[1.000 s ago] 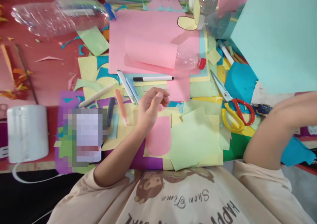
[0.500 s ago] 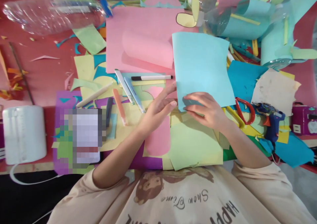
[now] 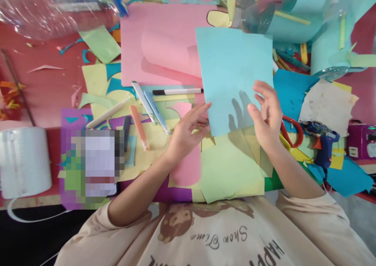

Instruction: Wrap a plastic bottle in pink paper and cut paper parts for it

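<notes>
- The left hand (image 3: 188, 131) lies at the left edge of a light blue sheet (image 3: 235, 70). Its fingertips (image 3: 207, 106) and thumb touch that edge; whether the grip is clamped on the paper I cannot tell.
- The right hand (image 3: 266, 117) is raised over the sheet's near right corner with its grip apart and fingers spread. It casts a shadow on the paper.
- The light blue sheet sits in the middle of the counter (image 3: 35, 82), far of both hands. It partly covers a large pink sheet (image 3: 158, 42) with a curled end.
- Just near the left hand lies a rounded pink cut-out (image 3: 186, 168), and beside it, to the right, pale green sheets (image 3: 232, 168).
- A black marker (image 3: 178, 91) lies crosswise just left of the blue sheet, with an orange pen (image 3: 139, 127) nearer and further left.
- Red and yellow scissors (image 3: 289, 134) show from behind the right hand; a blue glue gun (image 3: 323, 144) lies right of them.
- A clear plastic bottle (image 3: 58, 11) lies at the far left, and a white roll (image 3: 25, 162) at the near left.
</notes>
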Tool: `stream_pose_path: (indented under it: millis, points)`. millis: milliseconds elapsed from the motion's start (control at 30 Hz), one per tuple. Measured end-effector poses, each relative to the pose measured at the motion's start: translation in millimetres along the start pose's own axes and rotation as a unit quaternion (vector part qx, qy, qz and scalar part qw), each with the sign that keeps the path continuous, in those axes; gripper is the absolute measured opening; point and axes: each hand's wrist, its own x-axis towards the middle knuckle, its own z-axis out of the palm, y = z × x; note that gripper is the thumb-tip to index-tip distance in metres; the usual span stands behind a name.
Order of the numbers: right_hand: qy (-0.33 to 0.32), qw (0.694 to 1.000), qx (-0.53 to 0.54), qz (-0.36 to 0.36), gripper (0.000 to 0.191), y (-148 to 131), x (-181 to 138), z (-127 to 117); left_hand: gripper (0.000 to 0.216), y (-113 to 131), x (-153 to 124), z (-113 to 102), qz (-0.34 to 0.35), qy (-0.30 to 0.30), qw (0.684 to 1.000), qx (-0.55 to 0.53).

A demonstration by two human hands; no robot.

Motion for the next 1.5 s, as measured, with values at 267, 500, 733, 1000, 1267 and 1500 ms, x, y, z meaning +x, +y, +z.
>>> stream_pose_path:
  millis: [267,500,733,1000,1267,1500]
  points:
    - [-0.074,0.987,0.103,0.101,0.041,15.2,2.0,3.0,0.059,-1.7,-1.5,-0.9,0.028,0.024,0.999,-0.006]
    - [-0.134,0.973,0.159,0.096,0.055,-3.9,-6.3,2.2,0.086,-0.4,-3.6,3.0,-0.019,-0.079,0.997,-0.004]
    - [-0.326,0.936,0.134,-0.017,0.063,-26.4,-13.8,5.4,0.078,0.0,-11.2,-6.3,-0.073,-0.228,0.951,-0.196]
    - [-0.374,0.924,0.023,-0.075,0.066,-21.7,-16.8,13.7,0.051,20.0,-1.5,-6.2,-0.259,-0.012,0.917,-0.302]
    - [-0.362,0.926,0.022,-0.105,0.057,-18.4,-13.2,12.5,0.032,25.3,3.8,-7.8,-0.332,0.067,0.909,-0.244]
    - [-0.328,0.937,-0.017,-0.119,0.047,-26.6,-6.4,0.6,0.032,28.2,5.3,-6.6,-0.333,0.119,0.895,-0.272]
